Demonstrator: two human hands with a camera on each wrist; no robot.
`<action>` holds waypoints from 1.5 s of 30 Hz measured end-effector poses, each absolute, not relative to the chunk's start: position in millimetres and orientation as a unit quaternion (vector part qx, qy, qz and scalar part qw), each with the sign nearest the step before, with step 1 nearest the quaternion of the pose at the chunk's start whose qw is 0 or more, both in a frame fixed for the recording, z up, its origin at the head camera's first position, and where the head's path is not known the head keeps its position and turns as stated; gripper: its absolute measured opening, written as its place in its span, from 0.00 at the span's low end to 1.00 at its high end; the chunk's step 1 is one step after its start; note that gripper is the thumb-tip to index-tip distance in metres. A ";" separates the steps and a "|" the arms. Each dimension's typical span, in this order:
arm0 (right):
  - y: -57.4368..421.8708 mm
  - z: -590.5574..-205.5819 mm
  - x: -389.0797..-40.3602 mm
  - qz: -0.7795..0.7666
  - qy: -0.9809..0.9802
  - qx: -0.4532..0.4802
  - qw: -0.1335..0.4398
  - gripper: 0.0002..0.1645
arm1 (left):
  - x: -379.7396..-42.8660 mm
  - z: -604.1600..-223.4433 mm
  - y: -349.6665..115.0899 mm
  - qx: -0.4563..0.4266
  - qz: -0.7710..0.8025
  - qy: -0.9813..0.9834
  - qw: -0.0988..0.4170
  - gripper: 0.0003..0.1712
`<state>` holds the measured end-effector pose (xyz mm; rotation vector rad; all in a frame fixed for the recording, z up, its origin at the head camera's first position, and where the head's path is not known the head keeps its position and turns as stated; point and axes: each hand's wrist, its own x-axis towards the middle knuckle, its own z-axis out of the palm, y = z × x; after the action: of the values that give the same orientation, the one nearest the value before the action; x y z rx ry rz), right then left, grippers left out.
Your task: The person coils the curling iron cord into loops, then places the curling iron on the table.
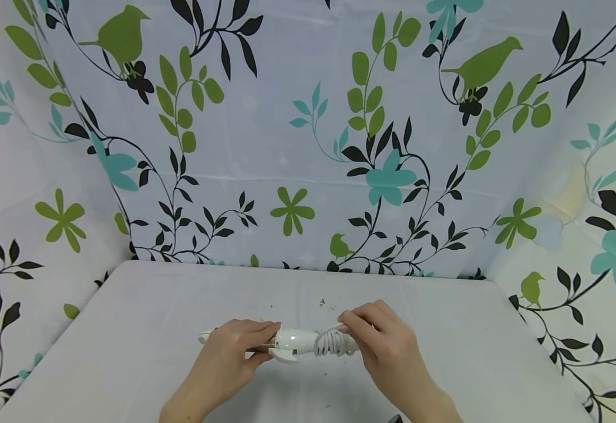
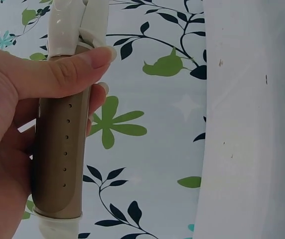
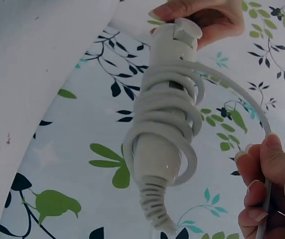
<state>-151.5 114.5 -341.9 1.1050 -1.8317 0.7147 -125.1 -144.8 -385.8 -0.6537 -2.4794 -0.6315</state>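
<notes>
A white curling iron [image 1: 294, 339] with a brown-gold barrel [image 2: 58, 154] is held level above the table in the head view. My left hand [image 1: 228, 346] grips the barrel, the thumb lying across it beside the white clamp lever [image 1: 284, 356]. Small dark dots run in a row along the barrel, and a pale tip ends it. Several loops of white cord [image 3: 165, 107] are wound round the handle in the right wrist view. Between thumb and curled fingers, my right hand [image 1: 389, 346] pinches the cord's loose length. A ribbed cord sleeve [image 3: 155, 201] sticks out of the handle's end.
Under the hands is a white-covered table [image 1: 154, 305], with small brown crumbs [image 1: 323, 304] scattered on it. A cloth printed with leaves and birds [image 1: 265, 147] stands behind and at both sides. A small dark object [image 1: 395, 419] shows at the bottom edge.
</notes>
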 end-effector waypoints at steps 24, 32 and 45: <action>128.8 -353.6 -192.6 0.353 -0.780 0.411 0.313 0.07 | -121.6 -382.3 -146.0 -0.263 -0.258 -0.893 0.258 0.32; 136.3 -364.5 -206.1 0.413 -0.788 0.421 0.180 0.09 | -120.6 -381.6 -148.0 -0.269 -0.261 -0.891 0.255 0.31; 133.3 -355.0 -196.8 0.502 -0.791 0.344 0.063 0.04 | -120.3 -382.5 -148.0 -0.281 -0.272 -0.886 0.251 0.31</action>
<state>-196.8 133.3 -355.0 1.0381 -2.3908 1.5173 -120.3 -148.0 -382.5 -0.7638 -2.4102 -0.7406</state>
